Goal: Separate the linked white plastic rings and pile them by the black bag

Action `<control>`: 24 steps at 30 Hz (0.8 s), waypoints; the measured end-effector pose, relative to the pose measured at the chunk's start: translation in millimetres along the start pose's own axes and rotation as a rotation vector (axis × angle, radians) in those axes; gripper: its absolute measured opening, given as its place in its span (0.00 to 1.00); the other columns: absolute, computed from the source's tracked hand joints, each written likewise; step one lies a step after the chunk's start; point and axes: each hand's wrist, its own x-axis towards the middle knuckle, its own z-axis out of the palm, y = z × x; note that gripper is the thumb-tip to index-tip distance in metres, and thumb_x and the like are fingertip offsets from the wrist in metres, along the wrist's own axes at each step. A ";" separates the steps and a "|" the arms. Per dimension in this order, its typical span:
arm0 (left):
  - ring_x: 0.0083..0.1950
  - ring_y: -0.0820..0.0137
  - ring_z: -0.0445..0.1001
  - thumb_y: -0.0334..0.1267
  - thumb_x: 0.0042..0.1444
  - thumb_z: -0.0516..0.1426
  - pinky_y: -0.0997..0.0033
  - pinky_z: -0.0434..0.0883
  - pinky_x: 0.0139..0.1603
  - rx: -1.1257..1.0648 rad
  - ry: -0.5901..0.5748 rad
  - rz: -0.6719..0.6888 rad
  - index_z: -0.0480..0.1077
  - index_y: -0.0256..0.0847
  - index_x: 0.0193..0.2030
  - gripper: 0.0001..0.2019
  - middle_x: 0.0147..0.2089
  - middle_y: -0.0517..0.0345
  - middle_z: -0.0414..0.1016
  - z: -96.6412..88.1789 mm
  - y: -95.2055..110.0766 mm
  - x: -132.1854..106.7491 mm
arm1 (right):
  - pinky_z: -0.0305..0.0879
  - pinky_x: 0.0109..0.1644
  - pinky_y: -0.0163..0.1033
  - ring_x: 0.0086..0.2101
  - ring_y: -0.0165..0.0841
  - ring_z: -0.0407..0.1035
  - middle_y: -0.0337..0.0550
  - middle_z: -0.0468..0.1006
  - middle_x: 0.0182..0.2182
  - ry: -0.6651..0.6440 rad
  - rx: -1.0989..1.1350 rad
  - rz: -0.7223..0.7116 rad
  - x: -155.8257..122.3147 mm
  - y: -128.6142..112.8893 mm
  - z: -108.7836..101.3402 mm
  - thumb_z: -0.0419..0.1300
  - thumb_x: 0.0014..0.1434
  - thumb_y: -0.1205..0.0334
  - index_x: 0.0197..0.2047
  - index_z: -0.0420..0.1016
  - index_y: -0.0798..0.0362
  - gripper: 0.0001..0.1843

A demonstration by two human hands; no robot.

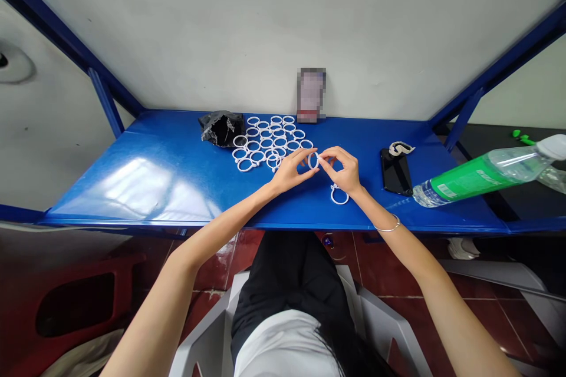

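Between my two hands, a little above the blue table, a white plastic ring (313,160) is held on edge. My left hand (292,171) pinches its left side with thumb and fingers. On the other side, my right hand (342,169) grips the small tab of the same ring with thumb and forefinger. Several more white rings (266,143) lie in a loose cluster left of and behind my hands. One separate white ring (339,194) rests on the table just below my right hand.
A crumpled black bag (223,128) sits open beside the cluster. Against the wall leans a blurred-out upright phone-like object (311,94). To the right are a dark phone (395,172), a white strap-like coil (401,148) and a green-labelled water bottle (475,178). Blue frame bars (106,103) flank the table.
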 end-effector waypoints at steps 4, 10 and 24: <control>0.35 0.74 0.72 0.47 0.60 0.59 0.72 0.72 0.39 0.012 -0.002 -0.003 0.67 0.40 0.58 0.22 0.41 0.53 0.75 -0.4 -0.5 -0.2 | 0.70 0.29 0.38 0.29 0.32 0.71 0.43 0.78 0.32 0.004 0.001 0.010 0.7 -1.1 -0.1 0.60 0.62 0.59 0.37 0.75 0.51 0.05; 0.35 0.74 0.71 0.48 0.59 0.59 0.73 0.71 0.37 0.051 0.016 0.014 0.68 0.40 0.57 0.22 0.41 0.54 0.73 -1.8 0.7 0.5 | 0.70 0.30 0.38 0.30 0.32 0.72 0.44 0.78 0.32 0.006 0.014 0.011 1.4 -2.2 -0.8 0.60 0.62 0.59 0.36 0.75 0.51 0.05; 0.35 0.74 0.70 0.51 0.61 0.56 0.74 0.71 0.35 0.152 -0.006 0.017 0.67 0.41 0.56 0.22 0.45 0.51 0.73 -4.1 1.0 -0.3 | 0.70 0.31 0.38 0.32 0.34 0.73 0.43 0.79 0.32 0.013 0.026 -0.002 1.7 -3.2 -1.3 0.60 0.62 0.59 0.34 0.75 0.50 0.06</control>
